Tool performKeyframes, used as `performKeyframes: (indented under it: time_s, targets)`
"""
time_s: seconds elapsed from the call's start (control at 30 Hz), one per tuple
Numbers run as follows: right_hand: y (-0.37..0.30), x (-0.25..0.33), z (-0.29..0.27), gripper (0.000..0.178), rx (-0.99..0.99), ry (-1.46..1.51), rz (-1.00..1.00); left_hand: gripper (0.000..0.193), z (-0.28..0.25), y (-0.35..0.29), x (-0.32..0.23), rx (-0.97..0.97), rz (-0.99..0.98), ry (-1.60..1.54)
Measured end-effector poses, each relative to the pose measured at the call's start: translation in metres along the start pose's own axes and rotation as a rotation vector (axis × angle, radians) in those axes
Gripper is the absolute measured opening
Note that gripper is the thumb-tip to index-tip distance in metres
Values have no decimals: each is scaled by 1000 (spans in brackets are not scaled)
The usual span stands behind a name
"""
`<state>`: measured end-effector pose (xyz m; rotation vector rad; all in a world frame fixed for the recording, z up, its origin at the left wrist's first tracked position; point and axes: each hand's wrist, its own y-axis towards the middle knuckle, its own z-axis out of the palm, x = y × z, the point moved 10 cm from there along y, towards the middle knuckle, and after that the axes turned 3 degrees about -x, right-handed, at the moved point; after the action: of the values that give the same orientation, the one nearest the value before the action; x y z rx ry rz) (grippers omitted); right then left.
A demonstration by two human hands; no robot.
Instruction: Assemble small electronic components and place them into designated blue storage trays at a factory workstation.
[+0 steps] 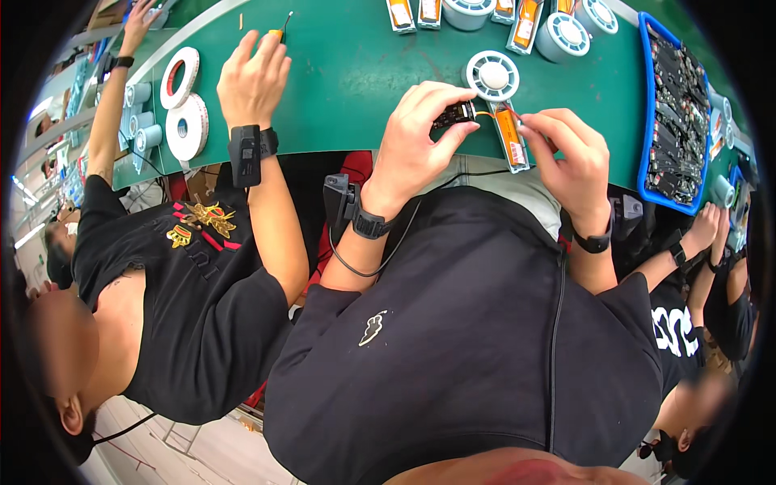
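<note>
Between thumb and fingers my left hand [416, 141] grips a small black circuit board [454, 115]. Thin wires run from the board toward an orange battery pack [509, 133], which sits in a narrow pale housing joined to a round white-grey slotted head [492, 75]. This unit lies at the table's near edge. My right hand [570, 153] is closed in a pinch beside the battery pack, at a thin reddish wire [518, 120]; the fingertips partly hide it.
More units with round grey heads [563, 36] and orange batteries lie along the far side of the green table [364, 65]. A blue tray [644, 105] of black boards stands right. To the left are tape rolls [187, 128] and a co-worker's hand [252, 85] near a screwdriver [282, 29].
</note>
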<state>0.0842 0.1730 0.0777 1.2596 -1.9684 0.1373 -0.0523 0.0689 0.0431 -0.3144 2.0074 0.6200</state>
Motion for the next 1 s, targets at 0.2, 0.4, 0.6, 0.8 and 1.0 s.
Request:
performKeyframes:
  time_s: [0.2,0.4,0.6,0.8,1.0]
  targets:
    - [17,-17,-2,10,-235,28,-50,35,-2,2,2,6,-5,4]
    - [12,-49,27,11,-301,791,388,37,-2,10,10,1,-20,-31]
    - [21,-48,43,11,100,403,338,40,12,11,26,-20,-119,-296]
    - [36,-26,37,11,52,293,47,42,20,12,28,38,-104,-294]
    - [36,-15,36,9,40,273,-5,41,17,17,25,30,-75,-283]
